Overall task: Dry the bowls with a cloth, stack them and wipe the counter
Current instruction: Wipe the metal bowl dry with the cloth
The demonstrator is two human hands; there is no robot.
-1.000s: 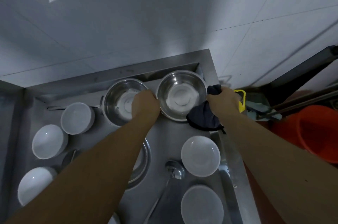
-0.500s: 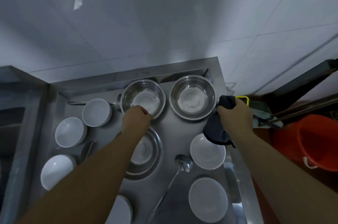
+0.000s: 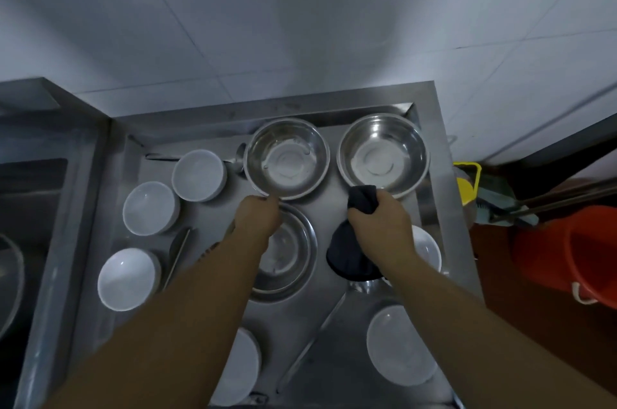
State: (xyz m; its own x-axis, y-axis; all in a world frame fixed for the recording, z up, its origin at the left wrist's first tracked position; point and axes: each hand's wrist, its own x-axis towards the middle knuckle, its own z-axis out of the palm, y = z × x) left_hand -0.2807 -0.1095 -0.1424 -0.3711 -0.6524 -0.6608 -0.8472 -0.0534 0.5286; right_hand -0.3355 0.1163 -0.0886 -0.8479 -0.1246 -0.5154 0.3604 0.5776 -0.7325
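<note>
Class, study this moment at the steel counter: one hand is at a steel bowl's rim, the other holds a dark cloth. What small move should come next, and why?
Probably lift the left round steel bowl toward the dark cloth. The left hand already touches its near rim, the right hand grips the cloth beside it, and pale patches, possibly water or glare, show inside.

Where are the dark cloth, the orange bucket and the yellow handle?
dark cloth (image 3: pixel 350 258): head view, on the hanging lower fold.
orange bucket (image 3: pixel 541 255): head view, on its outer wall.
yellow handle (image 3: pixel 469 188): head view, on its lower yellow part.
</note>
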